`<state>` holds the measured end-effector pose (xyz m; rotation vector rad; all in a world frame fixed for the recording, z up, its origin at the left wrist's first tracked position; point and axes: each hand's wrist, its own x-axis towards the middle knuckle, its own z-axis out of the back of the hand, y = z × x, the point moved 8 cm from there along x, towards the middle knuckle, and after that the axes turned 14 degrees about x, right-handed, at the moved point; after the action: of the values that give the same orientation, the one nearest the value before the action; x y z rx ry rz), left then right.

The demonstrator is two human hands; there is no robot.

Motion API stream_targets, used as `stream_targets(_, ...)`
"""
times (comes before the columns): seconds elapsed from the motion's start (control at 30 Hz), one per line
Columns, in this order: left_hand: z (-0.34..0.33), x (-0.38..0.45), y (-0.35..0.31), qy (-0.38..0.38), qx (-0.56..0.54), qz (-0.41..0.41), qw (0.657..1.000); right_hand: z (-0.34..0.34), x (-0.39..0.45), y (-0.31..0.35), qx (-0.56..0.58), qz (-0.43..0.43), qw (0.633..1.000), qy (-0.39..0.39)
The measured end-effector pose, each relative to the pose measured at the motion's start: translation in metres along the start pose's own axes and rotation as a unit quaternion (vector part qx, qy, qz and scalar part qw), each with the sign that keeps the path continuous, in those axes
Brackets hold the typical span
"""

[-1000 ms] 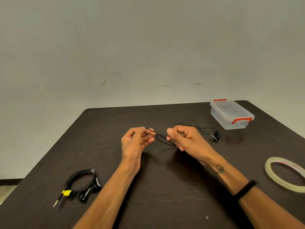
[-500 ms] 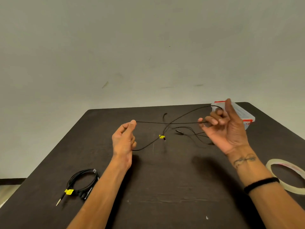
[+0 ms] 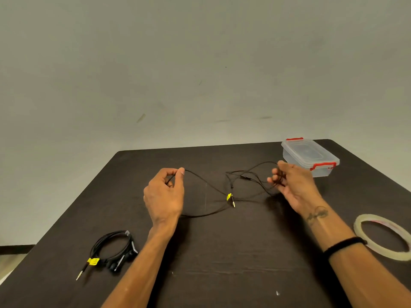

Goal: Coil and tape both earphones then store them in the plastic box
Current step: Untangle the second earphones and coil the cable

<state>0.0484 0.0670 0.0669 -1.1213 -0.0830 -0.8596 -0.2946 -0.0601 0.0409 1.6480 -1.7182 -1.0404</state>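
Above the dark table (image 3: pixel 222 252), the left hand (image 3: pixel 164 196) pinches the loose earphone cable (image 3: pixel 206 185). Well apart, the right hand (image 3: pixel 293 185) grips its other strands, seemingly looped round the fingers.

My left hand (image 3: pixel 164 196) pinches thumb to forefinger, raised; my right hand (image 3: pixel 293 185) curls its fingers (image 3: pixel 274 177), palm leftward.

A dark brown table (image 3: pixel 222 252) with rounded far corners fills the lower half of the view, its top faintly scuffed. Behind it rises a plain grey-green wall (image 3: pixel 200 63) carrying a few dark marks. At far left, a strip of pale floor (image 3: pixel 11 263) shows below a dark skirting.
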Motion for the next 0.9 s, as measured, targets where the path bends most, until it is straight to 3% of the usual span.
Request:
stream_targets(0.1, 0.005, 0.001, 0.009, -0.011, 0.024, 0.048, 0.999, -0.01, 0.001, 0.01, 0.199, -0.016, 0.978, 0.066)
stream_targets(0.2, 0.005, 0.0, 0.014, 0.001, 0.047, 0.076, 0.996, -0.012, 0.002, 0.022, 0.388, -0.037, 0.914, 0.115)
stream_targets(0.27, 0.003, -0.002, 0.013, 0.009, 0.066, 0.073, 0.995, -0.012, 0.001, 0.031, 0.428, -0.029, 0.891, 0.145)
stream_targets(0.33, 0.004, -0.003, 0.009, 0.009, 0.073, 0.066, 0.995, -0.011, 0.002, 0.029, 0.422, -0.036, 0.894, 0.143)
stream_targets(0.47, 0.002, -0.001, 0.007, 0.009, 0.077, 0.027, 0.997, -0.014, 0.002, 0.011, 0.293, -0.049, 0.947, 0.125)
stream_targets(0.57, -0.007, -0.002, 0.006, 0.032, 0.155, -0.025, 0.987, -0.031, -0.01, 0.001, 0.178, -0.039, 0.97, 0.159)
stream_targets(0.63, -0.008, -0.007, -0.014, 0.014, 0.167, -0.117, 0.979, -0.047, -0.023, -0.006, 0.124, -0.034, 0.972, 0.196)
stream_targets(0.7, -0.01, -0.024, -0.047, 0.017, 0.109, -0.247, 0.963, -0.062, -0.037, -0.018, 0.082, -0.025, 0.969, 0.232)
stream_targets(0.77, -0.018, -0.048, -0.071, 0.088, 0.033, -0.308, 0.947, -0.074, -0.05, -0.028, 0.013, 0.004, 0.964, 0.266)
stream_targets(0.83, -0.029, -0.066, -0.079, 0.178, -0.036, -0.277, 0.944, -0.083, -0.06, -0.035, -0.129, 0.074, 0.942, 0.3)
stream_targets(0.9, -0.035, -0.07, -0.078, 0.211, -0.094, -0.225, 0.947, -0.091, -0.069, -0.043, -0.282, 0.154, 0.886, 0.335)
